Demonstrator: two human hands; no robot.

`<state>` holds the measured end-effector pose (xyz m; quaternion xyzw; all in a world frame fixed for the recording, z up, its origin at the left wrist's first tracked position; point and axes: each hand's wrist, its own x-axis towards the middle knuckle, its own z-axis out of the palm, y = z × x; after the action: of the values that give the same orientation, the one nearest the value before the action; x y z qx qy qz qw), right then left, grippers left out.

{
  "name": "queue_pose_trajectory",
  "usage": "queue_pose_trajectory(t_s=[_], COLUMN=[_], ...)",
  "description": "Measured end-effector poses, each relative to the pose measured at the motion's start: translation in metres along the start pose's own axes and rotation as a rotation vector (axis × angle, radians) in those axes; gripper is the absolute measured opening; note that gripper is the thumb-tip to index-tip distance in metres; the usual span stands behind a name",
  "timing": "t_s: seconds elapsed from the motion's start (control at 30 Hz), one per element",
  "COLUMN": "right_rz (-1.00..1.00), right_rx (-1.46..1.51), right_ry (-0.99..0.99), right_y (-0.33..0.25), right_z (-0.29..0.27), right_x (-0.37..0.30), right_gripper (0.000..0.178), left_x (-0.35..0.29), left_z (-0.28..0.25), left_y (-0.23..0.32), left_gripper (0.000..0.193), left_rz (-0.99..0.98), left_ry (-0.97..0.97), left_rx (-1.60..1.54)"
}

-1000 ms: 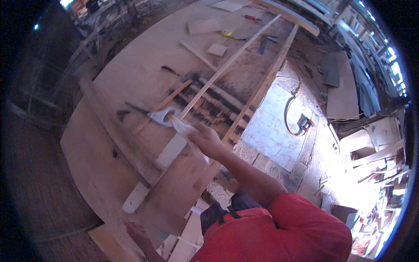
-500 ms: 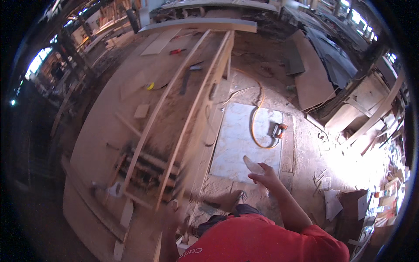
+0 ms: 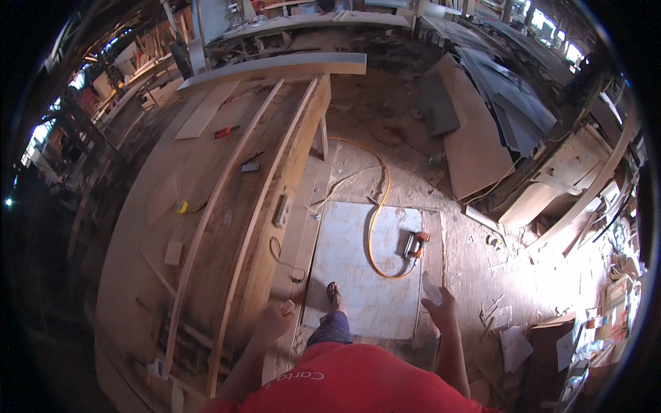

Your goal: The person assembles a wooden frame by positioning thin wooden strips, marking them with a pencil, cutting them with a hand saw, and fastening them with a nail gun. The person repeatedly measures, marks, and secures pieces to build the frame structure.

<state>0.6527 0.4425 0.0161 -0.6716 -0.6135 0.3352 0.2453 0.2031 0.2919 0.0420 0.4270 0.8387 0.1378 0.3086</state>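
Observation:
My left hand is closed around a small pale block, likely wood, beside the workbench's right side. In my right hand is a whitish, translucent bottle with a tapered end, its lower part partly covered by the fingers. This hand hangs over the right edge of a white board on the floor. On that board lies an orange and black nail gun with a yellow hose. My foot steps on the board.
The long wooden bench on the left carries two long strips, a red-handled tool and a yellow tape measure. Leaning sheets stand at the far right. Wood scraps lie at the lower right.
My view has shifted as I step forward onto the white board. My left hand has come away from the bench strips; my right hand, still holding the bottle, is lower and farther right.

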Motion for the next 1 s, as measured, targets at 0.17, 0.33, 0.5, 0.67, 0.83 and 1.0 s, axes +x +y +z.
queue_pose_trajectory(t_s=[0.17,0.33,0.5,0.67,0.83,1.0], right_rz=[0.095,0.177,0.137,0.185,0.039,-0.445], right_rx=[-0.024,0.019,-0.075,-0.104,-0.112,-0.252], right_ry=[0.137,0.28,0.347,0.242,0.055,0.094], right_y=[-0.001,0.014,0.027,0.018,-0.115,-0.15], right_z=[-0.011,-0.023,-0.019,-0.021,-0.023,0.007], right_x=[0.077,0.151,0.236,0.355,0.512,0.673], right_gripper=[0.047,0.045,0.044,0.045,0.054,0.057], left_x=[0.13,0.248,0.351,0.416,0.459,0.482], left_z=[-0.013,-0.05,-0.091,-0.111,-0.083,-0.084], left_y=[0.033,0.133,0.208,0.264,0.231,0.271], left_gripper=[0.036,0.038,0.038,0.041,0.045,0.046], left_rz=[0.064,0.1,0.206,0.063,0.005,-0.093], left_ry=[-0.009,0.001,0.043,0.101,0.091,0.087], left_rx=[-0.023,0.056,0.045,-0.067,0.086,-0.14])
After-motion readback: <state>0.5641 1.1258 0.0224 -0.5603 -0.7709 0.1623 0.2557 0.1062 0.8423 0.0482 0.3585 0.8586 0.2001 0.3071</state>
